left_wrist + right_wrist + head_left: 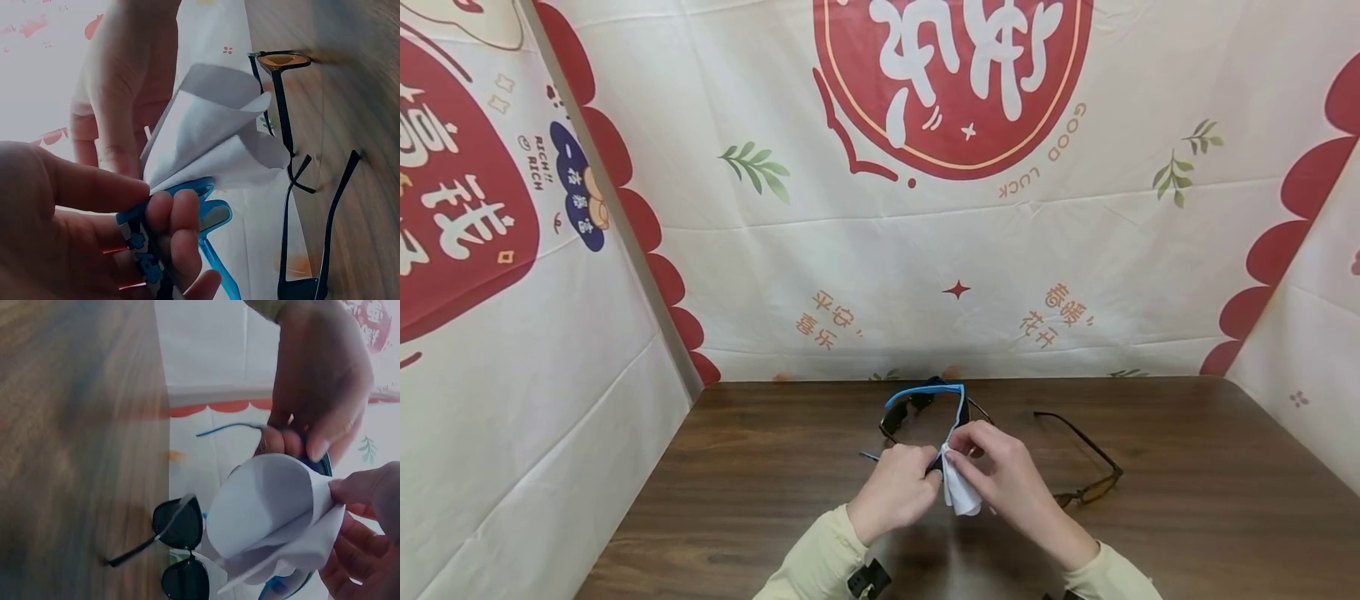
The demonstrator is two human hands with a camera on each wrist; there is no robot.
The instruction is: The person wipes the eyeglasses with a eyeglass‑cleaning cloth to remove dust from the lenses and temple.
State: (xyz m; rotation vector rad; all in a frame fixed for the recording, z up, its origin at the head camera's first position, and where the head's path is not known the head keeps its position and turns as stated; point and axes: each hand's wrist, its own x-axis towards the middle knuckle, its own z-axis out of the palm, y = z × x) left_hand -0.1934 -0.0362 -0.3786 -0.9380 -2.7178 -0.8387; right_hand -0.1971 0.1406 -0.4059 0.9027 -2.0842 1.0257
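Note:
Blue-framed glasses (pixel 961 408) are held up above the table, one temple reaching away from me. My left hand (pixel 897 492) grips them near a hinge; in the left wrist view its thumb and curled fingers hold a temple with a blue, black and white pattern (pixel 147 262). A folded white cloth (pixel 961 490) hangs from my right hand (pixel 1003 471), which pinches it between thumb and fingers against the glasses. In the right wrist view the cloth (pixel 269 512) covers much of the frame, so the lens beneath is largely hidden.
Black sunglasses (pixel 895 418) lie behind the hands near the table's back edge. To the right rest dark-framed glasses with amber lenses (pixel 1101 488), partly hidden by my right hand. Printed white curtains (pixel 880 250) enclose the brown wooden table (pixel 715 500).

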